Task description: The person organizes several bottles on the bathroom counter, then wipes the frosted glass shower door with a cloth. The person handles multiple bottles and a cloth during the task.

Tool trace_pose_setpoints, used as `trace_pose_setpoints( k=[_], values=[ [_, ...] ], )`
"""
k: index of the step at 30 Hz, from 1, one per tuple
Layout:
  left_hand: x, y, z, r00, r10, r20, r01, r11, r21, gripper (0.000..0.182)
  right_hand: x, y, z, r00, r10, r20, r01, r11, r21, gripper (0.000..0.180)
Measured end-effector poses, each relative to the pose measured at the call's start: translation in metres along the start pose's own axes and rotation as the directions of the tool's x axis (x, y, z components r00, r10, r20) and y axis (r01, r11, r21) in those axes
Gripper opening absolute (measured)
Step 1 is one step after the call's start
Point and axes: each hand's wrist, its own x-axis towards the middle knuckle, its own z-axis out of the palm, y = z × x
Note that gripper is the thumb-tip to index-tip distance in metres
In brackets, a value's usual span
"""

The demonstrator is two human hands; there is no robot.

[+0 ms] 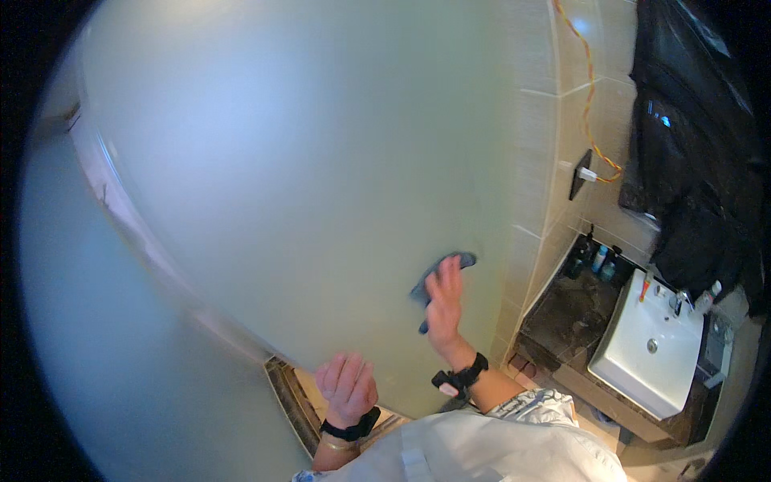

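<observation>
A large frosted glass panel (301, 181) fills the middle of the view. My right hand (446, 301) presses a dark blue-grey cloth (426, 283) against the panel's lower right part, with its fingers spread over the cloth. Lower and to the left, my left hand (347, 385) is at the panel's bottom edge, its fingers bent; whether it grips the edge cannot be told. Each wrist wears a black strap.
On the right, a white washbasin (653, 349) with a tap stands on a dark stone counter (563, 313) with several bottles (599, 259). Black plastic sheeting (692, 150) hangs above it. A twisted cable (589, 90) runs down to a wall socket (579, 175).
</observation>
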Motion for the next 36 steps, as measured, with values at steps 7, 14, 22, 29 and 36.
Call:
trace_pose_setpoints(
  k=[7,14,22,29,36],
  values=[
    [0.003,0.004,-0.003,1.0,-0.006,-0.007,0.007,0.994,0.107,0.022,0.066,0.002,0.0,0.927,-0.35,0.135,0.365,0.925,-0.11,0.03],
    [0.005,0.003,-0.003,1.0,0.021,-0.012,-0.02,0.995,0.096,0.02,0.131,0.101,-0.031,0.959,0.197,-0.203,-0.221,0.97,-0.101,0.046],
    [0.006,0.005,-0.005,0.998,0.001,0.057,-0.004,0.998,0.055,0.019,0.056,0.009,0.004,0.996,-0.061,-0.071,0.053,0.993,-0.104,0.049],
    [0.005,0.006,-0.006,0.998,-0.002,0.069,-0.004,0.997,0.08,0.018,0.12,0.022,-0.012,0.974,-0.211,0.088,0.219,0.972,-0.086,0.052],
    [0.002,0.006,-0.002,0.999,-0.019,0.027,0.016,0.996,0.088,0.019,0.173,0.096,-0.032,0.977,0.133,-0.165,-0.159,0.975,-0.157,0.05]
  ],
)
